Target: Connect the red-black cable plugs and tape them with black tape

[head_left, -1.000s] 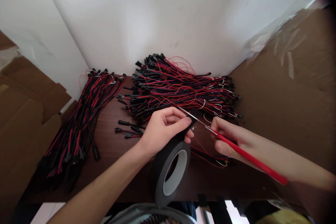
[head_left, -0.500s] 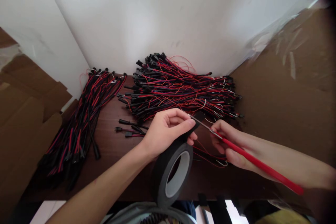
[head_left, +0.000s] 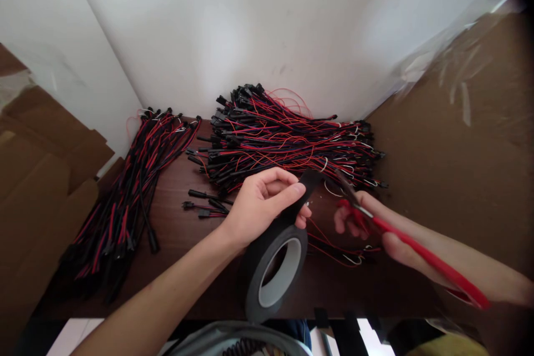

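Note:
Between thumb and fingers, my left hand (head_left: 267,206) pinches the loose end of a roll of black tape (head_left: 255,278). The roll hangs below that hand, its pale inner ring facing right. My right hand (head_left: 367,222) is closed around red-handled scissors (head_left: 421,253), slightly blurred. Their blades point up and left, parted, close to the tape's free end. Behind the hands lies a large pile of red and black wires with black connectors (head_left: 271,144). A few loose wires (head_left: 334,247) lie under and between my hands.
A second bundle of wires (head_left: 142,178) lies on the left of the dark brown table (head_left: 175,278). Cardboard (head_left: 45,178) stands at the left and a brown board (head_left: 450,139) at the right. A white wall (head_left: 233,28) rises behind.
The scissors have drawn back to the right from the tape and their blades have parted. My left hand stays nearly still, with the tape end now sticking up past its fingers.

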`<state>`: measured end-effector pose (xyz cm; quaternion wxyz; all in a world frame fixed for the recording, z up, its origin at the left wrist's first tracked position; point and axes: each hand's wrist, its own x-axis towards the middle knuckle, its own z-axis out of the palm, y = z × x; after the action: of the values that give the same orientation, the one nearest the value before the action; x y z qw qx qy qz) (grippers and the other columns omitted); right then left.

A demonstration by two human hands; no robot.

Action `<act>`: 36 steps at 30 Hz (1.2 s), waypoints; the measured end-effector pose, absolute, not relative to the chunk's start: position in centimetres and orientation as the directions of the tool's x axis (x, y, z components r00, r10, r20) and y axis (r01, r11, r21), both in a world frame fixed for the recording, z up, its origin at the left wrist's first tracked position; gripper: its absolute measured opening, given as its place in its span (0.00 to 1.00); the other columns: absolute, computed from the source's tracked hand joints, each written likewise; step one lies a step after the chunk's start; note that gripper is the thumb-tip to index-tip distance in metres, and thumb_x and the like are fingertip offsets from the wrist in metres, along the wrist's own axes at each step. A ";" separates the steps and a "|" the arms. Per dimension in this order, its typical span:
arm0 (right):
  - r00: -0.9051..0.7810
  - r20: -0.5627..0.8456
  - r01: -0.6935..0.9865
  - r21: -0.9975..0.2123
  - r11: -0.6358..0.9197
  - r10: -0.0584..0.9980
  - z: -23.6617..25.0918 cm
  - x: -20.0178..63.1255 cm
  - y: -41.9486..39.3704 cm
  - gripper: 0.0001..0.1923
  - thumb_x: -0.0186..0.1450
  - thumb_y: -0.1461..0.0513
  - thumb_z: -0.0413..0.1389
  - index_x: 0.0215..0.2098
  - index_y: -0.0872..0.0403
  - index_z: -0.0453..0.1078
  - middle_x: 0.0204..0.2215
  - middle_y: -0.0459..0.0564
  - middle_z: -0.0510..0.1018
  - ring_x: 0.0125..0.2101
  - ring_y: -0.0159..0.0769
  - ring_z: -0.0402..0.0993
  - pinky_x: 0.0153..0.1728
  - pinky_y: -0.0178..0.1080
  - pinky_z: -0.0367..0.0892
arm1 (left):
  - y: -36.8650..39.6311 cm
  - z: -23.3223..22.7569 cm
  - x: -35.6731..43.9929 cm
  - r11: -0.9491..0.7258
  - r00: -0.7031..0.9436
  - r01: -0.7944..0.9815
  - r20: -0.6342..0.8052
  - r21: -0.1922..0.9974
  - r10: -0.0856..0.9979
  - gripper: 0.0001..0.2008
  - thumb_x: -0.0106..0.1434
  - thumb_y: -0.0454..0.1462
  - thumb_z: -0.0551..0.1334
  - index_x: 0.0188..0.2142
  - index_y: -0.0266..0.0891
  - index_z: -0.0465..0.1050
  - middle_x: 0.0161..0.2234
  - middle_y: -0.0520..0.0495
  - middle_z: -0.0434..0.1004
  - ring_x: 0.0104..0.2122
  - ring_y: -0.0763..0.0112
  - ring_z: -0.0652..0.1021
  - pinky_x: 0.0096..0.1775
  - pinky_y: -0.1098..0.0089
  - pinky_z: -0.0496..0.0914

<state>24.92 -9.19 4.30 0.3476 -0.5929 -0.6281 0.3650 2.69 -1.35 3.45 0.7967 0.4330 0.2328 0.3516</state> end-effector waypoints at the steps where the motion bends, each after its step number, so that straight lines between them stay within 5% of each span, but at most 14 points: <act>1: -0.063 0.002 0.393 -0.919 0.027 0.998 3.6 24.8 -9.3 0.33 0.54 0.31 0.51 0.35 0.49 0.69 0.25 0.51 0.76 0.21 0.35 0.67 0.19 0.38 0.64 | -1.4 3.4 2.7 0.375 0.642 -0.361 -0.065 0.854 0.764 0.10 0.59 0.37 0.66 0.31 0.36 0.65 0.21 0.50 0.78 0.19 0.76 0.77 0.24 0.78 0.69; 6: 0.026 0.010 0.203 -0.979 0.005 1.000 1.9 21.0 -10.7 0.21 0.59 0.46 0.61 0.44 0.48 0.67 0.44 0.53 0.78 0.39 0.41 0.75 0.40 0.43 0.72 | -1.4 3.7 2.6 0.333 0.605 -0.359 -0.054 0.872 0.795 0.12 0.59 0.39 0.67 0.32 0.37 0.64 0.21 0.51 0.78 0.19 0.75 0.77 0.24 0.78 0.70; 14: 0.174 -0.078 -0.183 -0.982 -0.046 0.982 -0.3 14.8 -10.3 0.18 0.58 0.53 0.65 0.42 0.50 0.71 0.44 0.51 0.79 0.40 0.40 0.78 0.43 0.44 0.74 | -2.2 6.2 1.6 0.092 0.445 -0.248 0.029 0.964 0.895 0.06 0.60 0.33 0.65 0.30 0.35 0.67 0.25 0.52 0.78 0.25 0.76 0.79 0.29 0.80 0.73; 18: 0.143 -0.158 -0.323 -0.941 -0.105 0.977 -0.9 14.3 -10.0 0.17 0.57 0.51 0.65 0.36 0.53 0.71 0.41 0.54 0.80 0.34 0.40 0.79 0.37 0.43 0.76 | -1.8 6.8 0.8 0.141 0.514 -0.190 -0.024 0.972 0.857 0.06 0.60 0.33 0.64 0.30 0.35 0.67 0.26 0.51 0.78 0.21 0.77 0.78 0.25 0.80 0.73; 21: 0.195 -0.143 -0.260 -0.961 -0.090 0.970 -0.3 15.7 -9.5 0.17 0.57 0.51 0.65 0.35 0.53 0.70 0.41 0.56 0.81 0.34 0.42 0.79 0.35 0.44 0.75 | -1.1 6.7 0.5 0.192 0.548 -0.195 -0.055 0.962 0.835 0.07 0.61 0.34 0.63 0.30 0.35 0.65 0.26 0.50 0.78 0.18 0.77 0.76 0.22 0.78 0.72; 28: 0.295 0.249 0.175 -0.963 0.204 0.922 4.9 19.7 -6.8 0.08 0.60 0.56 0.62 0.34 0.51 0.70 0.35 0.48 0.79 0.33 0.36 0.75 0.33 0.40 0.71 | -0.8 6.6 1.3 0.208 0.613 -0.126 -0.088 0.970 0.785 0.06 0.61 0.33 0.63 0.30 0.35 0.66 0.26 0.49 0.79 0.16 0.78 0.75 0.21 0.78 0.70; 36: 0.179 0.169 0.344 -0.934 0.099 0.969 7.3 20.0 -5.8 0.12 0.57 0.55 0.65 0.33 0.52 0.70 0.33 0.49 0.79 0.33 0.37 0.76 0.36 0.42 0.73 | -0.4 6.4 2.0 0.245 0.659 -0.067 -0.141 0.967 0.738 0.07 0.60 0.35 0.63 0.30 0.34 0.69 0.25 0.48 0.79 0.17 0.77 0.75 0.22 0.77 0.70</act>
<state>19.95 -5.84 7.33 0.4903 -0.5908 -0.5559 0.3187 1.99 -0.44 6.45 0.7272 0.5486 0.3061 0.2768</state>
